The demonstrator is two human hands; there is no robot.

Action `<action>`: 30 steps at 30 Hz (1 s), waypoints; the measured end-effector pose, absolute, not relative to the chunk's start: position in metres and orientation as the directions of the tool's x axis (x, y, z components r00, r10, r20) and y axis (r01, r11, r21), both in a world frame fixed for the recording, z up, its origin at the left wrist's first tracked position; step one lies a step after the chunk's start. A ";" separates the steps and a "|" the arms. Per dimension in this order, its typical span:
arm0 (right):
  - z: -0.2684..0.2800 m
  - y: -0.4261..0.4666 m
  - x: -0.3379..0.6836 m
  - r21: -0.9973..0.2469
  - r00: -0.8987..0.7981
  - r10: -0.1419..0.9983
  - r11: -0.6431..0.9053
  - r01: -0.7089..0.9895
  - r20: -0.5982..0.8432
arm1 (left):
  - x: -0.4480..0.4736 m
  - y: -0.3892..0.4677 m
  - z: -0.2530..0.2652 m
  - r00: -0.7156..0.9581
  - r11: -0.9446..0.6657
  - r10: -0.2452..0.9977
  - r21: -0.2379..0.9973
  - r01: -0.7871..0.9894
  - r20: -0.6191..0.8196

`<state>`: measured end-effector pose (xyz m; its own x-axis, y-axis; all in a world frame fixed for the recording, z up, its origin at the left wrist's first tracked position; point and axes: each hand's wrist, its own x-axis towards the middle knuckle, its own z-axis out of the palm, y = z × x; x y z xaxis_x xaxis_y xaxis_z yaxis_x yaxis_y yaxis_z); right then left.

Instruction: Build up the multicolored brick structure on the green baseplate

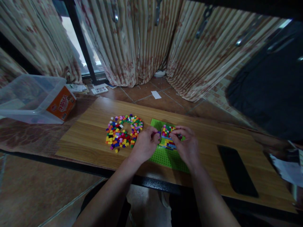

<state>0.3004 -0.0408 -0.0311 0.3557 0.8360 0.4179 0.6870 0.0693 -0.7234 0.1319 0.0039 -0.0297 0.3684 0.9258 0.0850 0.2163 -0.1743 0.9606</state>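
A green studded baseplate point(163, 159) lies on the table in front of me. On it stands a low block build point(167, 130) of small bricks in many colours, with yellow, blue and red rows toward my side. My left hand point(145, 143) is closed at the build's left side, its thumb and fingers pinching a small purple brick point(159, 133). From the right, my right hand point(188, 145) grips the build with thumb and bent fingers, covering its right part. Left of the baseplate spreads a pile of loose coloured bricks point(123, 137).
A clear plastic bin point(35, 115) with an orange label stands at the far left. A dark phone-like slab point(237, 171) lies right of the baseplate on the wooden tabletop point(94, 116). Papers point(287, 168) sit at the right edge; striped curtains point(132, 47) hang behind.
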 end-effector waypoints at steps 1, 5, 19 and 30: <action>-0.032 -0.040 0.300 -0.730 0.364 0.834 0.067 0.680 0.415 | 0.132 0.004 -0.029 0.368 -0.173 0.926 0.961 0.216 0.084; -0.033 -0.039 0.300 -0.759 0.387 0.836 0.052 0.649 0.389 | 0.132 0.003 -0.026 0.366 -0.187 0.926 0.952 0.243 0.089; -0.033 -0.039 0.301 -0.782 0.375 0.837 0.095 0.616 0.398 | 0.133 0.003 -0.031 0.396 -0.093 0.917 0.991 0.093 0.049; -0.015 -0.048 0.279 -0.627 0.130 0.834 0.290 0.723 0.536 | 0.131 -0.003 -0.014 0.460 -0.305 0.867 0.934 0.185 0.192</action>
<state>0.2786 -0.0484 -0.0149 0.1297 0.8340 0.5363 0.7233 0.2904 -0.6265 0.1310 -0.0031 -0.0144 0.4602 0.8668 0.1919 0.1851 -0.3050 0.9342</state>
